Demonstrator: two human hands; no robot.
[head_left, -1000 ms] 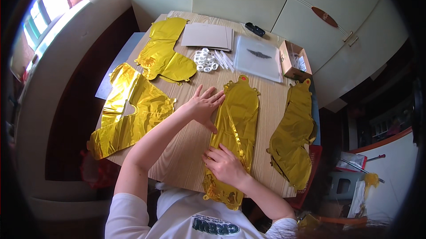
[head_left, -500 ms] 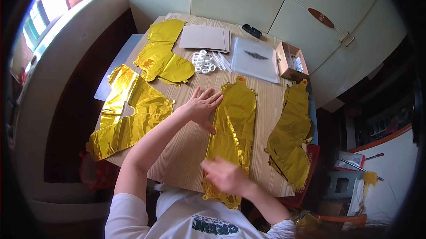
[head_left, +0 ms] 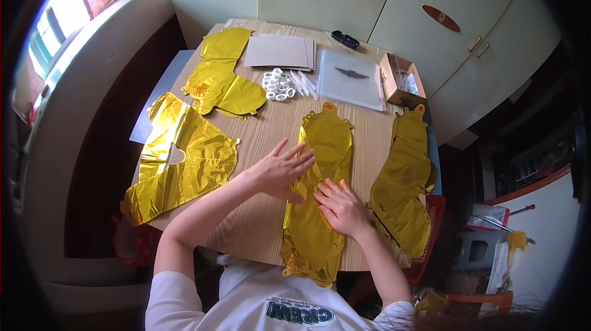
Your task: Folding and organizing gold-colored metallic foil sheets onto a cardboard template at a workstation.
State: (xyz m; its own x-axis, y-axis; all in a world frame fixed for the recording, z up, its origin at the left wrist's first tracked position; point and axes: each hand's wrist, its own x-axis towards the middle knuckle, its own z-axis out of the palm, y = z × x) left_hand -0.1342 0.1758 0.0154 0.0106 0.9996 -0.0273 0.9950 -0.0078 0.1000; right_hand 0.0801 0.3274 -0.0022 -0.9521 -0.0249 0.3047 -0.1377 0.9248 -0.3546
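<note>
A flat, uninflated gold foil balloon (head_left: 327, 140) lies lengthwise in front of me, its near end hanging at the table's front edge. Fingers spread, my left hand (head_left: 280, 171) is over its left edge; whether it touches the foil I cannot tell. Palm down on the balloon's middle right, my right hand (head_left: 342, 209) has its fingers stretched out. More flat gold foil balloons lie around: a creased, shiny one (head_left: 209, 159) to the left, one (head_left: 215, 63) at the back left, and a wrinkled one (head_left: 403, 162) at the right.
Behind the middle balloon are a pile of white rings (head_left: 279, 87) and several thin white sticks (head_left: 303, 83). Farther back lie grey cards (head_left: 278, 52), a clear plastic sleeve (head_left: 348, 92) and a black object (head_left: 345, 39). A small cardboard box (head_left: 389, 79) stands at the back right.
My right hand has moved away from me and to the right, from the balloon's near part to its middle. The long diagonal crease has largely flattened. My left hand has shifted slightly nearer.
</note>
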